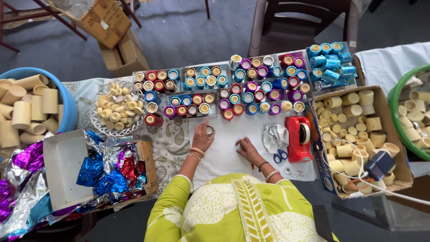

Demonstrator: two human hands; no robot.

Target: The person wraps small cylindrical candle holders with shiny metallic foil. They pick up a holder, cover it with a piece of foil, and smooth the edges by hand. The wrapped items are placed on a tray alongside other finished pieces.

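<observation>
Foil-wrapped rolls [244, 87] stand in trays just beyond the white cloth [224, 148]. Left hand [202, 138] pinches a small roll [210, 130] on that cloth; right hand [247, 150] rests flat on it, released. Right of the cloth sits a red tape dispenser [299, 139], then a carton [385, 112] of plain rolls. Left lies crumpled foil [107, 172].

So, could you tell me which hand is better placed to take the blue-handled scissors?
Probably the right hand: it lies nearer the scissors, while the left hand touches a small ring farther off.
</observation>
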